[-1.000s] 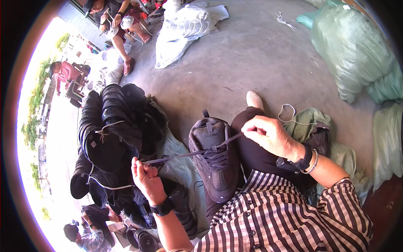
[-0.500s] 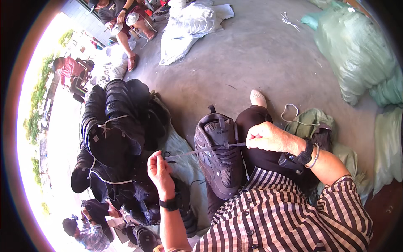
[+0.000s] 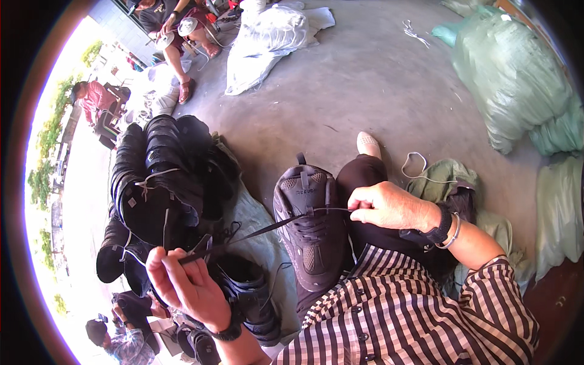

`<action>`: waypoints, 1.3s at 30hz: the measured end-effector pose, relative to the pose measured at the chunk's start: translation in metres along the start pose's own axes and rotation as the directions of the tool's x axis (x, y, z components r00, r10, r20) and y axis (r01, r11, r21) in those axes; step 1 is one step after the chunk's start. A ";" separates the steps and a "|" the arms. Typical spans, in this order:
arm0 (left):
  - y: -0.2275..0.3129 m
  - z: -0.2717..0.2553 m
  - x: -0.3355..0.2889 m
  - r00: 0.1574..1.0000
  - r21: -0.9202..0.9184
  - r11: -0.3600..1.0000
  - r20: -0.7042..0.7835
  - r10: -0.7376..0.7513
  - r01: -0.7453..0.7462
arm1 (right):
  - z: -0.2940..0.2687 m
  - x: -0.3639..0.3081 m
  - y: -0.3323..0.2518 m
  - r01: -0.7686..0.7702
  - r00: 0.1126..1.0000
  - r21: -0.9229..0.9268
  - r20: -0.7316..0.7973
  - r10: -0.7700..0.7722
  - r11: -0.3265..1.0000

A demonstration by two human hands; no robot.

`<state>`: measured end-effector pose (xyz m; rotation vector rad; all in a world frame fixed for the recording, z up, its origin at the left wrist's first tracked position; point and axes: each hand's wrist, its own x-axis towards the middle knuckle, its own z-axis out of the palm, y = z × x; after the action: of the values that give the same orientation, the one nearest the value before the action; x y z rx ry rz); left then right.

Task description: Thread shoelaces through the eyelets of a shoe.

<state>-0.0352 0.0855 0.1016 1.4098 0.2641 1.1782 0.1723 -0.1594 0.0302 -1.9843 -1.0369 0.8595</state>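
A dark grey-black sneaker (image 3: 313, 264) rests on my lap, toe toward me, its lace crossed through the lower eyelets. A flat dark shoelace (image 3: 263, 230) runs over its tongue from one of my hands to the other. My left hand (image 3: 191, 291) is drawn out to the left, fingers pinched on the lace; a loose end sticks up by the fingertips. To the right of the shoe, my right hand (image 3: 395, 207) pinches the lace's other side, close to the tongue. Below the left hand's lace stand more black shoe pieces (image 3: 246, 286).
Black shoe uppers (image 3: 161, 210), bundled with white cord, are piled at left on a pale sheet (image 3: 255, 210). Large light-green sacks (image 3: 508, 79) stand at right. An olive cloth bag (image 3: 447, 173) lies beyond my right arm. A co-worker (image 3: 170, 24) sits at far left near a white sack (image 3: 267, 45).
My left hand has moved left and toward me, drawing out a longer stretch of lace. My right hand has shifted slightly left and stays at the shoe's right side.
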 end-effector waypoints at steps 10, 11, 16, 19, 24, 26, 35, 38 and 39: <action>-0.075 0.065 -0.064 0.792 0.714 0.666 0.272 -0.547 0.215 | 0.018 0.018 -0.019 0.096 0.986 -0.340 -0.098 -0.137 0.935; -0.077 0.064 -0.068 0.825 0.680 0.714 0.300 -0.478 0.166 | 0.019 0.019 -0.018 0.057 0.997 -0.475 -0.024 -0.078 0.878; -0.083 0.065 -0.075 0.822 0.649 0.703 0.205 -0.531 0.292 | 0.020 0.017 -0.012 0.136 0.988 -0.428 -0.001 -0.152 0.893; -0.086 0.054 -0.073 0.802 0.457 0.780 0.209 -0.560 0.426 | 0.005 0.011 -0.001 0.134 0.958 0.076 0.244 -0.149 0.988; -0.102 0.021 -0.078 0.677 0.058 0.685 0.120 -0.727 0.726 | -0.039 -0.033 0.042 -0.374 0.907 0.594 0.396 0.146 0.713; -0.114 0.003 -0.075 0.678 -0.058 0.677 -0.015 -0.735 0.733 | -0.046 -0.054 0.069 -0.358 0.933 0.702 0.292 0.209 0.616; -0.115 -0.072 -0.055 0.792 0.133 0.783 -0.187 -0.582 0.607 | -0.065 -0.138 0.210 -0.633 0.539 0.592 -0.126 0.833 0.499; -0.105 -0.053 -0.051 0.751 0.250 0.708 -0.245 -0.613 0.660 | -0.061 -0.126 0.208 -0.356 0.546 0.804 -0.235 0.804 0.477; -0.101 -0.043 -0.048 0.799 0.390 0.703 -0.190 -0.571 0.595 | -0.060 -0.115 0.198 -0.292 0.560 0.802 -0.298 0.773 0.520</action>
<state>-0.0419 0.1017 -0.0172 1.5055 0.9968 0.6344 0.2438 -0.3582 -0.0778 -1.7059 0.3993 0.6458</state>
